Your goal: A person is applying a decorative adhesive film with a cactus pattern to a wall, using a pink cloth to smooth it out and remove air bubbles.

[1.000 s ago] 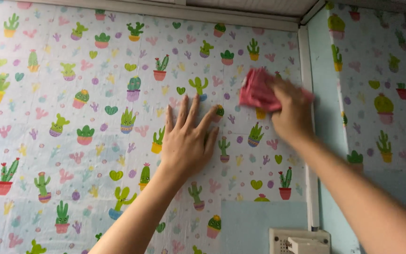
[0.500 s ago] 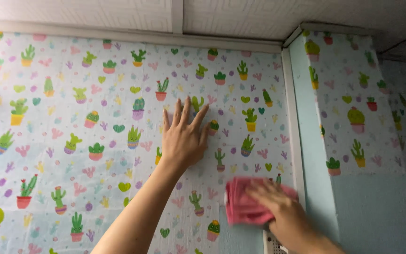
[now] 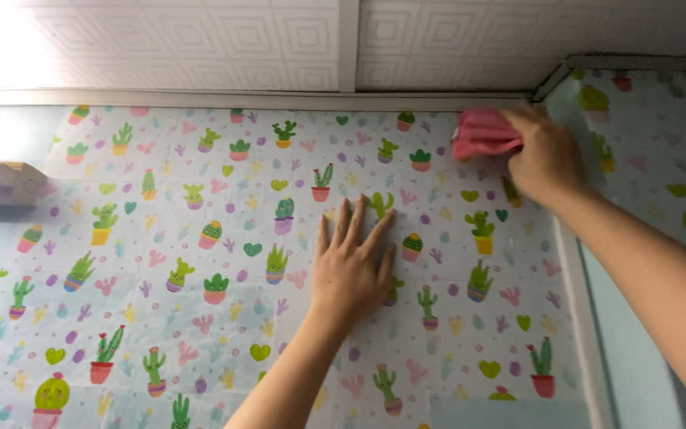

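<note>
Pink cloth point(image 3: 482, 133) sits bunched under my right hand point(image 3: 548, 152), pressed against the cactus-print wallpaper point(image 3: 200, 238) far right, just under the ceiling trim point(image 3: 240, 99). My left hand point(image 3: 352, 266) lies flat, fingers spread, mid-wall. A white fixture point(image 3: 1, 183) juts out far left.

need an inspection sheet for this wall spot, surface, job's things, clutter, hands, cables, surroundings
surface: cactus-print wall covering on the wall, reaching up to the ceiling trim.
job's things: pink cloth pressed on the covering near its top right corner.
clutter: nothing seen.
hands: left hand flat on the covering, fingers spread; right hand has its grip on the cloth.
cables: nothing seen.
surroundings: white panelled ceiling above; small white fixture at far left; a second cactus-print panel on the wall to the right, past a pale vertical trim.
</note>
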